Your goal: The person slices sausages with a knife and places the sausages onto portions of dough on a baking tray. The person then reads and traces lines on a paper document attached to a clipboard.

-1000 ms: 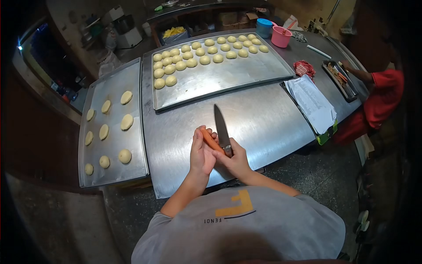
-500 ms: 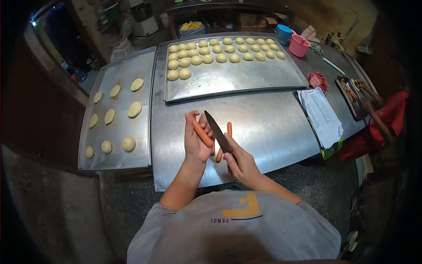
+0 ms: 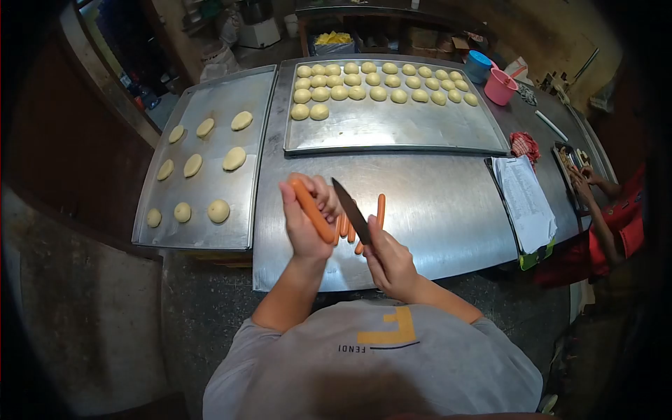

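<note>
Slanting from far left to near right, the sausage [image 3: 312, 211] sits in the left hand [image 3: 302, 227], held between thumb and half-curled fingers. Just right of it, nearly parallel, there's the knife [image 3: 350, 208], handle wrapped by the right hand [image 3: 393, 264]! Loose sausages [image 3: 381, 208] lie beyond on the worktop [image 3: 448, 199].

Bakery, probably: dough balls [image 3: 376, 93]
</note>
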A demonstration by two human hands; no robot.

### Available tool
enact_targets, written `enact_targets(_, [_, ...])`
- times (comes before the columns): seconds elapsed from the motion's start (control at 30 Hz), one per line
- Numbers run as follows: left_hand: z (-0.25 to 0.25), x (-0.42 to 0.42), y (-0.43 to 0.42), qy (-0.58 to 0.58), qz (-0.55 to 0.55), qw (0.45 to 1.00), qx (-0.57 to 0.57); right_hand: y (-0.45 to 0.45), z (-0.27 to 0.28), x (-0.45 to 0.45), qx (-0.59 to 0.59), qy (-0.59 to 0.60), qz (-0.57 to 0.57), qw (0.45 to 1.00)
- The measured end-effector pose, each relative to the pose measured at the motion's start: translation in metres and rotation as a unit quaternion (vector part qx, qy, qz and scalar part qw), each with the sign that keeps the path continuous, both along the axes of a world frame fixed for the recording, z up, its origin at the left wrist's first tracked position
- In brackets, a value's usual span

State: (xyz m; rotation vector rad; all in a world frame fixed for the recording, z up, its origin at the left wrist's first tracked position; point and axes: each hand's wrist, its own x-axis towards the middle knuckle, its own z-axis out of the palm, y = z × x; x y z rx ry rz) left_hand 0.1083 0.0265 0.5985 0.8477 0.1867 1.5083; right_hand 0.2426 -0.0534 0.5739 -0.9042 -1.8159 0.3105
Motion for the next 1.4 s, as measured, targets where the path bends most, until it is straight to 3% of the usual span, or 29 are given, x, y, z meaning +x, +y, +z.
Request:
enact_targets(0.13, [-0.035, 0.016, -0.002, -0.088, -0.051, 0.991, -0.085, 0.004, 0.001, -0.008, -0.031, -0.046, -0.002, 0.998])
enact_targets(0.47, [-0.02, 0.03, -0.011, -0.038, 0.033, 0.997, -0.053, -0.002, -0.001, -0.003, -0.054, -0.087, 0.012, 0.995])
enact_targets(0.8, [-0.02, 0.036, -0.022, -0.046, -0.037, 0.998, -0.002, -0.013, -0.002, -0.005, -0.077, -0.067, 0.007, 0.995])
enact_targets(1.0, [-0.024, 0.038, -0.025, -0.049, -0.036, 0.998, -0.004, -0.013, -0.006, -0.008, -0.045, -0.062, 0.014, 0.997])
enact_targets(1.4, [-0.028, 0.037, -0.029, -0.032, -0.019, 0.998, -0.046, -0.017, -0.009, -0.011, -0.11, -0.056, 0.036, 0.992])
